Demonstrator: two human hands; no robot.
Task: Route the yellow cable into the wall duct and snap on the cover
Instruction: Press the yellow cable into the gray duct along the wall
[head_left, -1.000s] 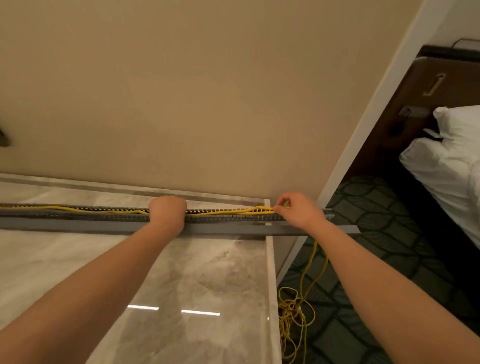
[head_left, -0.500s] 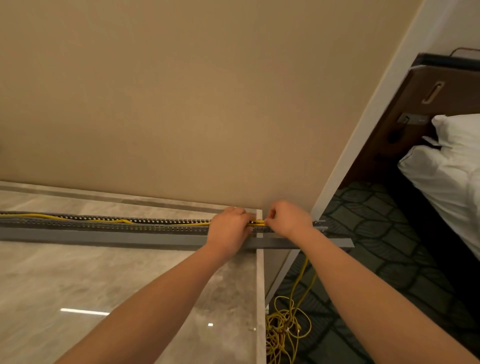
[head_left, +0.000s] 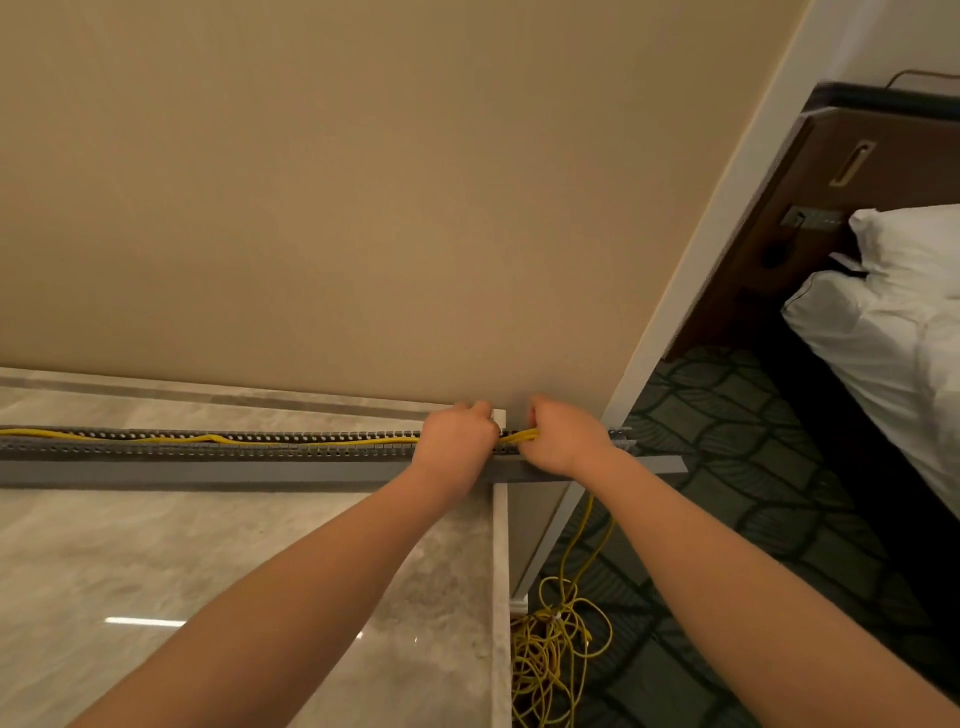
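A grey slotted duct lies along the marble counter's back edge, below the beige wall. The yellow cable runs inside it from the left. In front of the duct rests a flat grey cover strip. My left hand sits curled over the duct near the counter's right end, pressing on the cable. Just to its right, my right hand pinches the yellow cable where it shows between both hands. Beyond the right hand the cable drops to a tangled heap on the carpet.
The marble counter ends at a pale rim beside the hands. A white wall corner trim rises to the right. Patterned dark carpet, a wooden headboard and white bedding fill the right side.
My left hand slid right along the duct from its middle to the counter's right end, next to my right hand. The cable behind it lies lower in the duct.
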